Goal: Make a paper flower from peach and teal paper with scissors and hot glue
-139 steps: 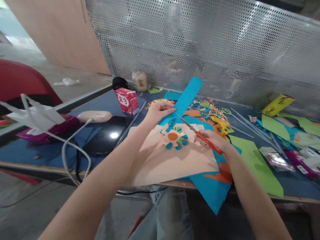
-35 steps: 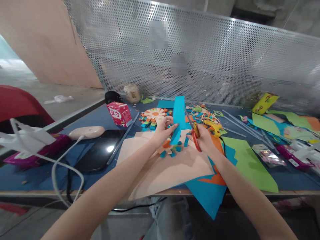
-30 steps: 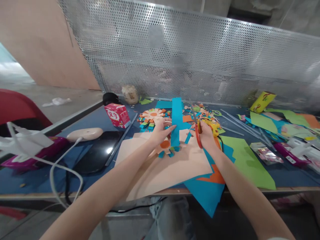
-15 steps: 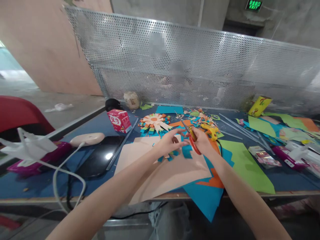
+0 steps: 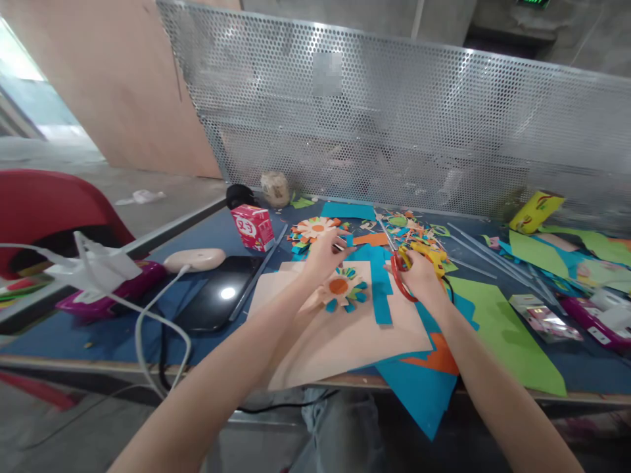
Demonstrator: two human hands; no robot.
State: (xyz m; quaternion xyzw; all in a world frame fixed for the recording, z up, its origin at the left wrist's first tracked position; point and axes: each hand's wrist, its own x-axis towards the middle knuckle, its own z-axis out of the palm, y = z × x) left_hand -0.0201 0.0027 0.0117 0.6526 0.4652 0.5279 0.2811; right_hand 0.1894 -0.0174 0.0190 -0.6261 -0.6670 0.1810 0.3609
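My right hand (image 5: 421, 272) is closed around the red handles of the scissors (image 5: 403, 279). The blades point away from me, up and to the left. My left hand (image 5: 325, 253) is over the pale paper sheet (image 5: 290, 355), its thumb and fingers curved and apart. Nothing shows clearly between them. Just below that hand lies a layered paper flower (image 5: 340, 287) with an orange centre and blue and green petals. A second paper flower (image 5: 315, 228) lies beyond it, partly covered by my fingers. Blue paper strips (image 5: 381, 295) lie between my hands.
A yellow glue gun (image 5: 434, 256) lies behind my right hand, near scattered paper scraps (image 5: 404, 226). At the left are a black phone (image 5: 217, 295), a pink box (image 5: 253, 226) and a white cable (image 5: 140, 328). Green paper (image 5: 513, 341) lies at the right. A perforated metal screen (image 5: 345, 144) borders the back.
My left hand has drawn away from the scissors, to the left. The near flower and the blue strips are now more exposed. The whole view has shifted slightly.
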